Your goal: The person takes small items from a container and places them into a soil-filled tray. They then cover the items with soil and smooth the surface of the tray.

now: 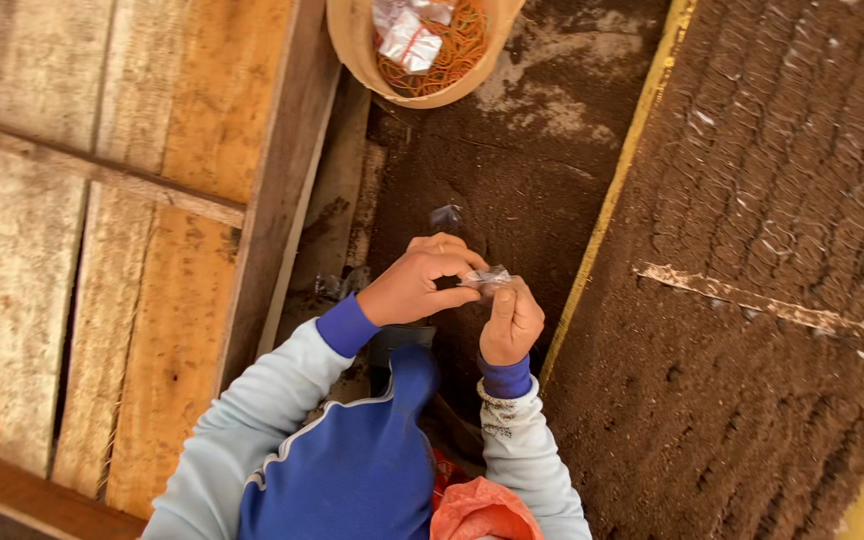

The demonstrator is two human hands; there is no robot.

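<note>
My left hand and my right hand meet in front of me over dark soil. Both pinch a small clear plastic bag between their fingertips, the left from the left side, the right from below. Another small clear bag lies on the soil just beyond my hands. My sleeves are light blue with dark blue cuffs.
A tan bowl with orange rubber bands and white packets stands at the top. A yellow-edged bed of packed soil rows fills the right. Wooden planks lie at the left. An orange cloth sits on my lap.
</note>
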